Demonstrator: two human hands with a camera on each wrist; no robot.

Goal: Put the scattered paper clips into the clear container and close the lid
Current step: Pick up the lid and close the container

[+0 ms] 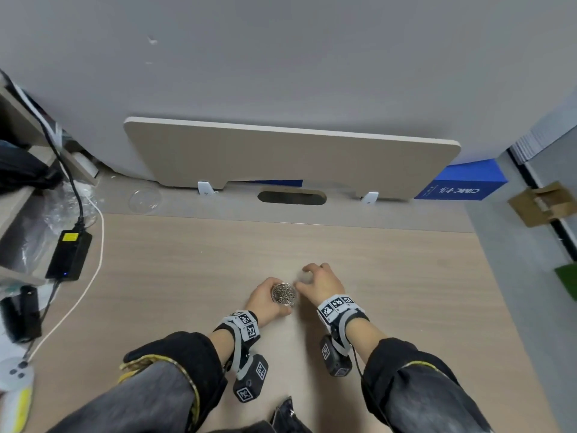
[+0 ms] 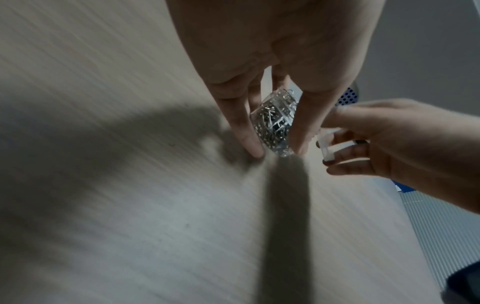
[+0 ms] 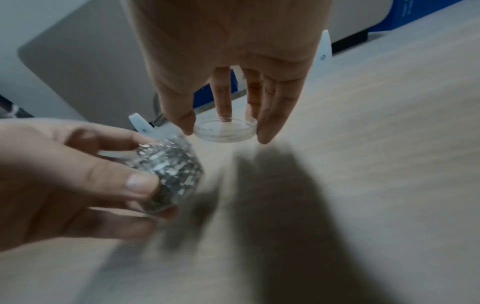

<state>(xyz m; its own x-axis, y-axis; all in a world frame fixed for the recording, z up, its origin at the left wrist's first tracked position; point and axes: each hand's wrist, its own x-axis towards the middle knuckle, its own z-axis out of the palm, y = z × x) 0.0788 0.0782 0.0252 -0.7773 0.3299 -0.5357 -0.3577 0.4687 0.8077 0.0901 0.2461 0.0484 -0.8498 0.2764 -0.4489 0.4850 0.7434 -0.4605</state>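
A small clear round container (image 1: 283, 294) packed with silver paper clips sits in my left hand (image 1: 268, 300), whose fingers and thumb curl round its wall; its top is uncovered. The left wrist view shows the container (image 2: 275, 121) between my fingers above the wooden desk. Just to its right, my right hand (image 1: 318, 281) pinches the clear round lid (image 3: 225, 130) by its rim with thumb and fingertips. The lid hangs a little above the desk, apart from the container (image 3: 168, 172). No loose clips show on the desk.
A black power adapter (image 1: 69, 258) with cables and a white cord lies at the desk's left edge, near crumpled plastic. A beige divider panel (image 1: 290, 157) stands at the back, behind a cable slot (image 1: 292, 197). A blue box (image 1: 462, 181) sits far right.
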